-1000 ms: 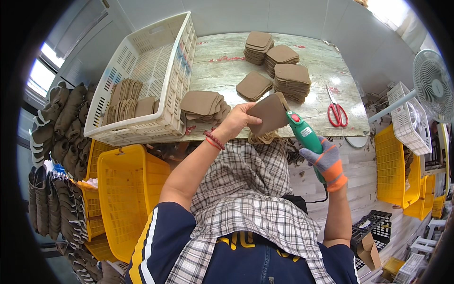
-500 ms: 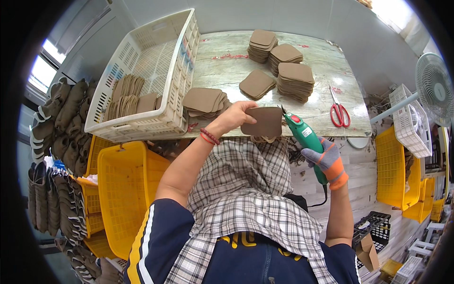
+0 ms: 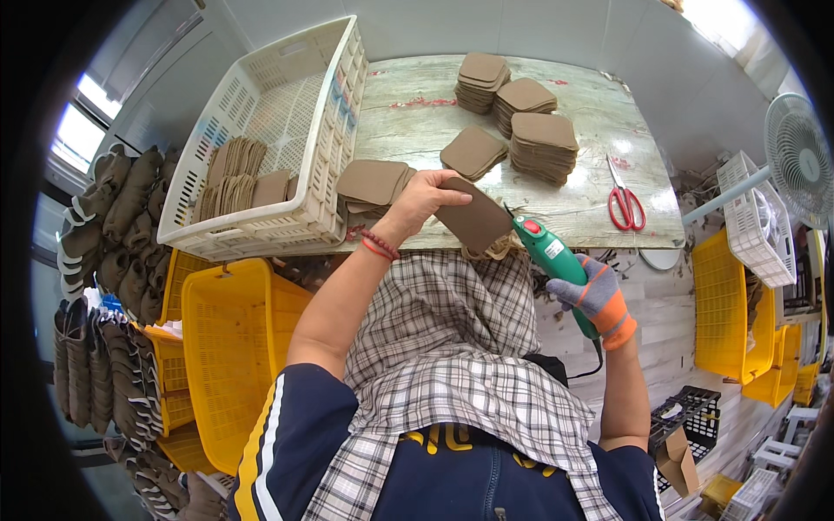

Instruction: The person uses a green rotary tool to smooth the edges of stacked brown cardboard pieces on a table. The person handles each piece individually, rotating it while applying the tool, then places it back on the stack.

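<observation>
One brown rounded-corner pad [image 3: 475,219] nr front edge of table [image 3: 400,130]: prob. light, semi-stiff, best pinched by rim. L hand [image 3: 426,204] clamps it there; R hand [image 3: 598,300] grips corded cutter [image 3: 553,252], tip contact unclear.

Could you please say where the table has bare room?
Bare tabletop lies between the white crate and rear stack, and between the rightmost stack and red scissors. It's crowded by the left hand, brown piece and fanned pile.

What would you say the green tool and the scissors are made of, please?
Green tool: probably hard plastic, semi-glossy, from its smooth, evenly coloured casing. Scissors: blades look like bare metal from their silvery colour; handles glossy red, likely plastic, though coated metal is possible.
</observation>
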Motion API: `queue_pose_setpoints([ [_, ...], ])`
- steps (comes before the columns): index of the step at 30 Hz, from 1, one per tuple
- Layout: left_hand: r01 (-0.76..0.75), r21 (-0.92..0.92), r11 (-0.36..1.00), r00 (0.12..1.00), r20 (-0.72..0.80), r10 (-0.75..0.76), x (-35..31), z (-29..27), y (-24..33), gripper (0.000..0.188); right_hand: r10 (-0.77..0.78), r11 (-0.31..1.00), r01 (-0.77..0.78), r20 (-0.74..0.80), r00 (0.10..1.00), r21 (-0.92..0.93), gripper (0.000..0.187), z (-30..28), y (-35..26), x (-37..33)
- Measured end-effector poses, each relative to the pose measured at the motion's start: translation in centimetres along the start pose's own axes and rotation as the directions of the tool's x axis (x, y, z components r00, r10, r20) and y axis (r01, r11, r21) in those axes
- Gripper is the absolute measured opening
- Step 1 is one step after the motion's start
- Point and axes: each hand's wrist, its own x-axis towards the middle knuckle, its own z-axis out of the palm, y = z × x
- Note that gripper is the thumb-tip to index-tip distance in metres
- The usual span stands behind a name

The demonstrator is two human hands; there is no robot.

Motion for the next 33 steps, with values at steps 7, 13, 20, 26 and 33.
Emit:
queue_pose_setpoints([
  [7,0.024,0.088,0.996,0.999,0.031,-0.027,0.2,0.5,0.5,0.014,-0.027,0.991,0.026,-0.002,1.000,-0.128,0.044,0.4,-0.7,-0.3],
  [13,0.068,0.182,0.981,0.989,0.115,-0.090,0.5,0.9,0.5,0.015,-0.060,0.991,0.060,0.002,0.998,-0.121,0.043,0.9,-0.8,0.2],
  [20,0.086,0.262,0.961,0.967,0.212,-0.144,0.8,1.1,0.3,0.018,-0.084,0.993,0.086,0.035,0.996,-0.082,0.046,1.2,-1.0,1.1],
  [26,0.088,0.301,0.950,0.971,0.188,-0.150,0.2,1.0,0.4,0.019,-0.071,0.997,0.073,0.088,0.994,-0.014,0.047,2.7,-3.2,2.1],
  [33,0.062,0.030,0.998,0.997,-0.058,-0.060,-3.3,-4.4,5.6,0.016,-0.069,0.997,0.069,0.004,0.998,0.019,0.048,2.0,-1.2,2.5],
])
